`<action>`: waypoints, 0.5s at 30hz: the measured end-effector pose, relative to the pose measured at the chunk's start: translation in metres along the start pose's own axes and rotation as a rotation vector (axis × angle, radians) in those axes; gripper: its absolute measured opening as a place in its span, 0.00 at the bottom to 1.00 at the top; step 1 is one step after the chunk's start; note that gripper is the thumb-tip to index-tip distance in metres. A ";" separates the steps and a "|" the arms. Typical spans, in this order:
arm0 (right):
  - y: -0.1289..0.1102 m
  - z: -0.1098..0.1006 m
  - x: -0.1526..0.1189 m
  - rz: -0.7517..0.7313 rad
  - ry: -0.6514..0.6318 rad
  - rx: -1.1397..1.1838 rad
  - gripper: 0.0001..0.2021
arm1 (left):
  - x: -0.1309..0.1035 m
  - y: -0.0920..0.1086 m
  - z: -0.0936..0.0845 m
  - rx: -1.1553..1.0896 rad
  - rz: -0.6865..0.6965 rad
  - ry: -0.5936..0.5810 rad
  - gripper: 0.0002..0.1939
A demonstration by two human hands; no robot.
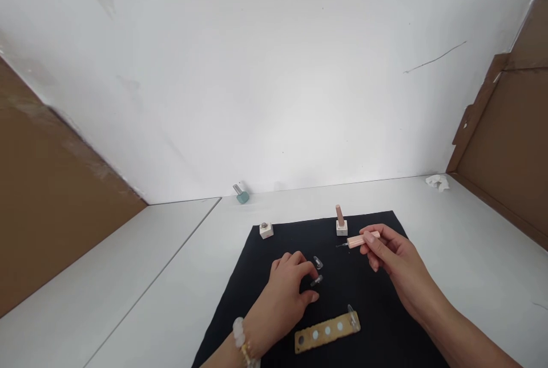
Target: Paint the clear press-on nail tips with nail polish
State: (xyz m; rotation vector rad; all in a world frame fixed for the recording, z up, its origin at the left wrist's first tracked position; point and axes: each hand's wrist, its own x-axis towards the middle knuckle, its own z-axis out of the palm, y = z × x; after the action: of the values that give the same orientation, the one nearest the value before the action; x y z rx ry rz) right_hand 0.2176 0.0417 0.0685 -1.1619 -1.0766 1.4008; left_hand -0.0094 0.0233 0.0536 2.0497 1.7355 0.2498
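Note:
My right hand (387, 254) grips a pink nail polish brush (363, 240) by its handle, its thin tip pointing left. My left hand (289, 288) hovers low over the black cloth (355, 282), thumb and index finger apart. Right at the index fingertip is a clear false nail (317, 280); whether they touch, I cannot tell. A second clear piece (317, 262) lies just beyond it. Nearer me rests a tan strip (309, 343) with several round spots, and a clear false nail (352, 318) stands at its right end.
An uncapped white polish bottle (266, 231) sits at the cloth's back left corner. A capped bottle (341, 226) with a pink cap stands at the back. A teal bottle (242, 194) is by the wall, crumpled tissue (438, 182) at the right. Cardboard panels (505, 145) flank the table.

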 end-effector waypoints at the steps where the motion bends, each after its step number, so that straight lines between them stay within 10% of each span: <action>1: 0.000 0.000 0.000 0.002 0.001 -0.001 0.26 | -0.001 0.000 0.000 -0.004 0.003 -0.007 0.09; 15: 0.004 -0.001 0.003 0.001 0.008 0.008 0.24 | 0.002 0.005 0.015 0.014 0.067 0.042 0.10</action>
State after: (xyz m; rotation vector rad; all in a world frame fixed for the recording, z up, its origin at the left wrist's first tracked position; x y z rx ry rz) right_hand 0.2176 0.0443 0.0637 -1.1617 -1.0642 1.3992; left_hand 0.0021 0.0218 0.0421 2.1296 1.6993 0.3040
